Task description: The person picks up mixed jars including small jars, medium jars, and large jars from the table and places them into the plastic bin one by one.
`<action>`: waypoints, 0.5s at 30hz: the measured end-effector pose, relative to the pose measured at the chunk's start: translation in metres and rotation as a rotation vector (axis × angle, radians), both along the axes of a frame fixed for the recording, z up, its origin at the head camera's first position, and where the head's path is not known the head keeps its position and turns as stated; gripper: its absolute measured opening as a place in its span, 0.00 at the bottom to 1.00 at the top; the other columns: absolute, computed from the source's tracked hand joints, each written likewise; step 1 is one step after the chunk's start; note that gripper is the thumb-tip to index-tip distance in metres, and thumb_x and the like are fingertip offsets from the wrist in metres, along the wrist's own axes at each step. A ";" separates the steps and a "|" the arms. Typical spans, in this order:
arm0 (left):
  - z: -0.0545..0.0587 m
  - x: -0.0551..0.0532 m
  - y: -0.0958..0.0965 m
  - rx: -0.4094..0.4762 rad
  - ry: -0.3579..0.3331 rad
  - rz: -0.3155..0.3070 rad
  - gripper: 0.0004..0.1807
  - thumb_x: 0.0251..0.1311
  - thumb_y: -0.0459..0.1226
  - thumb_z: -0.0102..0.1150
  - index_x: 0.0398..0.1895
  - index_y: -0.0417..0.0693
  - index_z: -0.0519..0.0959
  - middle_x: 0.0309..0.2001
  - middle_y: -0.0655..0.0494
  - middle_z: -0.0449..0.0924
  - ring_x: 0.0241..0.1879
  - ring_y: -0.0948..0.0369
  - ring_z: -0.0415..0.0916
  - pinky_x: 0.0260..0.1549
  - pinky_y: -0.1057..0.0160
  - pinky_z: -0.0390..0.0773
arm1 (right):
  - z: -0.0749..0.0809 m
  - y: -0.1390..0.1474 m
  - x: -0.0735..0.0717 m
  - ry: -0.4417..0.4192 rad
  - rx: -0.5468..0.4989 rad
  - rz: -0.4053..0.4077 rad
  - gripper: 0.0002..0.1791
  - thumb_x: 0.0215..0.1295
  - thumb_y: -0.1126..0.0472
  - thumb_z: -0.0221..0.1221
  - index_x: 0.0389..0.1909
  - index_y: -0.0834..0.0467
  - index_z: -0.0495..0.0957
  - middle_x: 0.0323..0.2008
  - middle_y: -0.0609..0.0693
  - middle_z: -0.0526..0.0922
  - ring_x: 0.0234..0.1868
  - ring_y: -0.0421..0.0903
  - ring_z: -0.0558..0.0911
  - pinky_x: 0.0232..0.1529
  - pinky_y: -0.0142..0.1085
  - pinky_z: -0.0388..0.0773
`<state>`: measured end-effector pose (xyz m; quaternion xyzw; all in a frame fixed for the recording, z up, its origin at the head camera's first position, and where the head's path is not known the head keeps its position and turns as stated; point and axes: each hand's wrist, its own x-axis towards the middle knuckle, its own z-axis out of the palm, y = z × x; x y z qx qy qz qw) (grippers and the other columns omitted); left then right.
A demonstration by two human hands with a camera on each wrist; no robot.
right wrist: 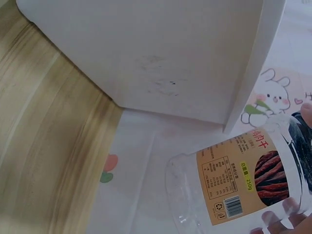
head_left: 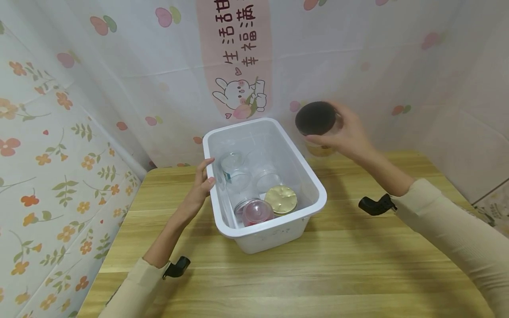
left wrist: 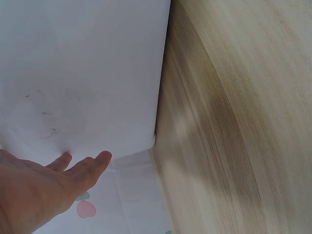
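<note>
My right hand (head_left: 345, 130) grips a clear plastic jar (right wrist: 187, 190) by its black-lidded end, raised to the right of a white plastic basin (head_left: 262, 233). The jar's tan label (right wrist: 243, 175) shows dark red strips of dried meat. At the basin's left rim, my left hand (head_left: 200, 185) holds on with thumb and index finger over the edge. In the left wrist view its other fingers (left wrist: 90, 170) lie against the outer wall. Inside the basin are several clear jars, a gold-topped container (head_left: 281, 199) and a jar with a red lid (head_left: 257, 212).
The basin stands on a wood-grain table (head_left: 342, 269). Behind it hangs a white curtain (head_left: 159, 97) with a rabbit print, and a floral cloth (head_left: 59, 176) covers the left side. A black wrist mount (head_left: 375, 205) juts from the right sleeve.
</note>
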<state>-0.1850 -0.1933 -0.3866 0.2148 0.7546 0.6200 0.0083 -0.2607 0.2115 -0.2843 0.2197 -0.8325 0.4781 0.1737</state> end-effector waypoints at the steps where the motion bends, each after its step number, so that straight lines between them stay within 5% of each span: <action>1: 0.000 0.000 0.000 -0.002 -0.001 0.000 0.37 0.72 0.55 0.41 0.78 0.60 0.43 0.72 0.29 0.49 0.61 0.30 0.62 0.57 0.35 0.67 | 0.001 -0.001 0.000 0.000 0.001 -0.001 0.48 0.44 0.60 0.82 0.69 0.52 0.72 0.62 0.48 0.76 0.62 0.45 0.70 0.64 0.51 0.62; 15: 0.000 0.000 -0.002 -0.007 -0.003 -0.011 0.36 0.73 0.54 0.39 0.79 0.62 0.42 0.74 0.31 0.47 0.63 0.31 0.61 0.57 0.36 0.66 | 0.012 -0.009 -0.004 0.017 -0.032 0.037 0.48 0.46 0.64 0.80 0.71 0.53 0.70 0.63 0.49 0.75 0.62 0.46 0.70 0.64 0.52 0.62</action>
